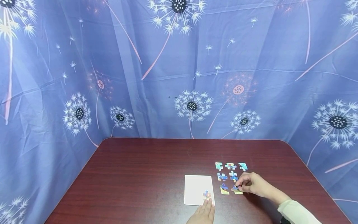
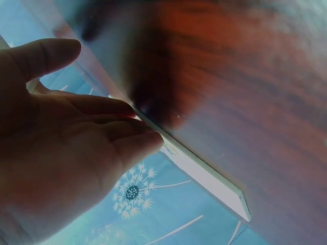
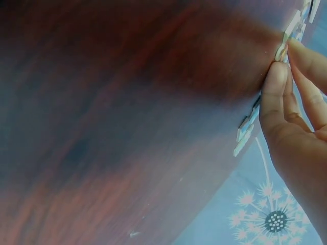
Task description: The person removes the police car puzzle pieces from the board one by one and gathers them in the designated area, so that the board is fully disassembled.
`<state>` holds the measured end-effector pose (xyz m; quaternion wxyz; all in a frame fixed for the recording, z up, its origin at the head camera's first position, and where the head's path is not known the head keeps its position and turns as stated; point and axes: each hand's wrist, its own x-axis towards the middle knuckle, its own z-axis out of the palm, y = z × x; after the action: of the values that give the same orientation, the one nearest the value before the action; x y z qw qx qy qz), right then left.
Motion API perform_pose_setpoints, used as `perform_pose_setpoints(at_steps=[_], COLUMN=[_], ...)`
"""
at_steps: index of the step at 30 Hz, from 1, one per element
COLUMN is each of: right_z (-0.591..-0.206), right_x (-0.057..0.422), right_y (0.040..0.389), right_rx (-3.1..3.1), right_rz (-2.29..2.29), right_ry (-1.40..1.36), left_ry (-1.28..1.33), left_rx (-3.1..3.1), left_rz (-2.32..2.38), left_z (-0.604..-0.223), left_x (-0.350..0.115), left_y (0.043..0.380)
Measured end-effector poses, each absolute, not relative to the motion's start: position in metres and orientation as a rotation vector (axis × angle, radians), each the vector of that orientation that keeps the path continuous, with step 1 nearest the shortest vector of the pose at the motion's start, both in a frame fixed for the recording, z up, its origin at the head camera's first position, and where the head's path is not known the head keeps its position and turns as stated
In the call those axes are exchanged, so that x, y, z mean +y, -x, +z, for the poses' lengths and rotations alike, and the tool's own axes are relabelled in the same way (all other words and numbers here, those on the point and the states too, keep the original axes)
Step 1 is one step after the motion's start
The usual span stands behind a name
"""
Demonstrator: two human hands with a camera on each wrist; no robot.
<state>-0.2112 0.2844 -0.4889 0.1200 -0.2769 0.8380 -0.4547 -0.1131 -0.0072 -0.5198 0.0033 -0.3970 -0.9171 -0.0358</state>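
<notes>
A flat white square board (image 1: 195, 186) lies on the table, with one puzzle piece (image 1: 207, 194) on its lower right part. My left hand (image 1: 203, 214) rests its fingertips at the board's near edge, fingers straight and side by side; in the left wrist view the left hand (image 2: 76, 138) touches the board's edge (image 2: 214, 186). To the right, my right hand (image 1: 253, 184) pinches a yellow-green and blue jigsaw piece (image 1: 237, 190) at the near row's right end. In the right wrist view, the right hand's (image 3: 294, 97) curled fingertips meet at the piece (image 3: 288, 35), partly hidden.
More jigsaw pieces lie apart in rows: a far row with a middle piece (image 1: 230, 166), a middle row with a blue piece (image 1: 222, 176), and a near piece (image 1: 224, 189). The dark red wooden table (image 1: 134, 177) meets a blue dandelion-print curtain (image 1: 167, 102) around it.
</notes>
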Motion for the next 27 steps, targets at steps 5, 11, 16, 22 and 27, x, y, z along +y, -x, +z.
perform_pose_setpoints(at_steps=[5,11,16,22,27], right_z=[-0.484,-0.476,-0.475,-0.476,-0.476], right_x=[0.285,0.278,0.266,0.251,0.237], right_y=[0.211,0.210,0.211,0.212,0.212], right_rx=[2.449,2.537,2.580,2.559,2.522], right_rz=[-1.375,-1.331,-1.323,-1.348,-1.378], right_ry=[0.844,0.838,0.857,0.834,0.843], left_ry=[1.228,1.203,1.188,1.102,1.013], left_rx=[-2.865,-2.893,-2.958,-2.986,-3.005], left_rz=[-0.081,-0.082,-0.066,-0.255,-0.349], left_z=[-0.521,-0.520,-0.506,-0.484,-0.473], left_x=[-0.007,-0.006,-0.010,-0.026,-0.045], left_y=[0.113,0.113,0.117,0.129,0.140])
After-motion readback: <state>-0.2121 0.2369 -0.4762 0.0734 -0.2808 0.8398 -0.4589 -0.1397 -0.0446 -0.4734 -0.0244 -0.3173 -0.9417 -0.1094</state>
